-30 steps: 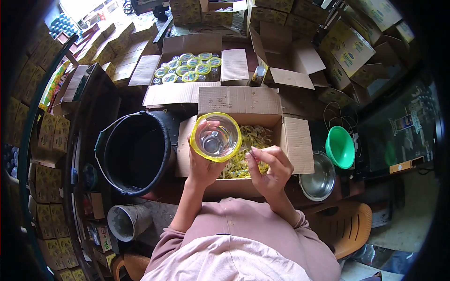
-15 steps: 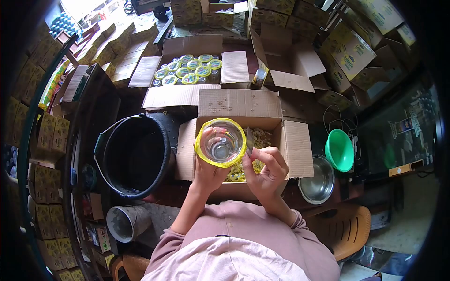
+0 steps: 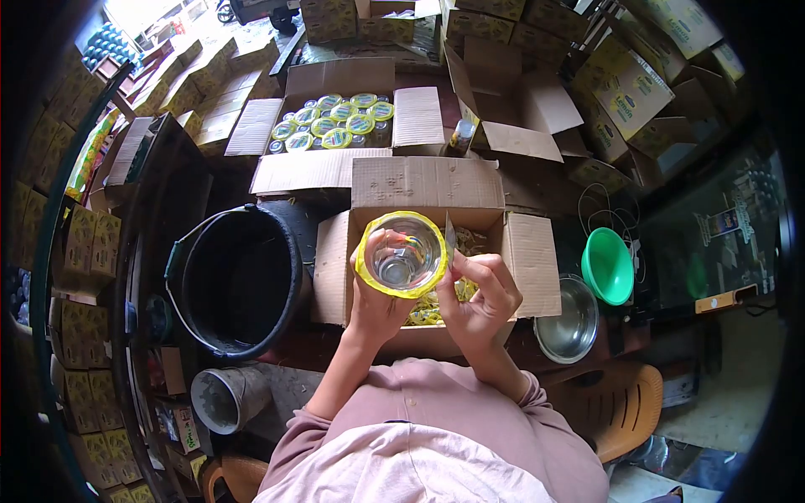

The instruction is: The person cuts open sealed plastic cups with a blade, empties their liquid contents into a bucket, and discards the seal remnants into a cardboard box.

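A clear round cup [image 3: 401, 264] with a yellow film around its rim is held up by my left hand [image 3: 377, 306], whose fingers show through its wall. My right hand [image 3: 482, 293] pinches a small thin blade [image 3: 450, 241] that points upward at the cup's right edge. Below both hands sits an open cardboard box [image 3: 426, 183] with yellow strips or wrappers [image 3: 428, 308] inside; my hands and the cup hide part of them.
A black bucket [image 3: 239, 285] stands left. On the right are a green bowl [image 3: 608, 267] and a metal bowl [image 3: 568, 323]. Behind are a carton of yellow-lidded cups [image 3: 337, 139], an open carton [image 3: 523, 141] and a small jar [image 3: 459, 138]. A grey pail [image 3: 226, 400] stands lower left.
The cup and my left hand have shifted right. My right hand has turned slightly, and the blade now stands more upright beside the rim.
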`<state>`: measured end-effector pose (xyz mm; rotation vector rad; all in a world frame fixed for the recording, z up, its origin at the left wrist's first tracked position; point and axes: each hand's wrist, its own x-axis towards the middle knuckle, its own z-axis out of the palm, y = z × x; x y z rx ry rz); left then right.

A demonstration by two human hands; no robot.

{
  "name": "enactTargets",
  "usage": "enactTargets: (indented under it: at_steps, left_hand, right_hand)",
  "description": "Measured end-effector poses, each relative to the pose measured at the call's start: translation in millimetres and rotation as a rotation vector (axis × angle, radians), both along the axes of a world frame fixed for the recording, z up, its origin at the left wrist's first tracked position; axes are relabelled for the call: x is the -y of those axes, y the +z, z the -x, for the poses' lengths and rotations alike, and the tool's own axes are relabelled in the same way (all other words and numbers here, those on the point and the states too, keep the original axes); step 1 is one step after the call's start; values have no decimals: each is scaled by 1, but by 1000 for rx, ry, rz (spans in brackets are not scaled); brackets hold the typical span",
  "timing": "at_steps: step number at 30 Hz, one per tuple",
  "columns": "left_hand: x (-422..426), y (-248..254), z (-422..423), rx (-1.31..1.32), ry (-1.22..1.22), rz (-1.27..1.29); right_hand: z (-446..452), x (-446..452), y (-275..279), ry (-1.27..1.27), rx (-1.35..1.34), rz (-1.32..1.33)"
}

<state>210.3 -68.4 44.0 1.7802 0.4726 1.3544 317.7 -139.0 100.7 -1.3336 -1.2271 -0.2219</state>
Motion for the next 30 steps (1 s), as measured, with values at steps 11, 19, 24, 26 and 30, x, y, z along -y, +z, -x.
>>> enactTargets:
  at_steps: [11, 19, 24, 26, 30]
  left_hand:
    - [6, -4, 1, -44, -108, 43]
    - [6, -4, 1, -11, -115, 87]
    - [8, -5, 0, -4, -112, 99]
    - [8, -3, 0, -16, -102, 76]
    - [9, -3, 1, -40, -87, 67]
  right_hand:
    - [-14, -7, -9, 176, -234, -22]
    - [-7, 11, -10, 145, -209, 25]
    - [-1, 15, -10, 134, -153, 73]
    - [-1, 14, -10, 132, -158, 62]
    - [0, 13, -9, 108, -159, 24]
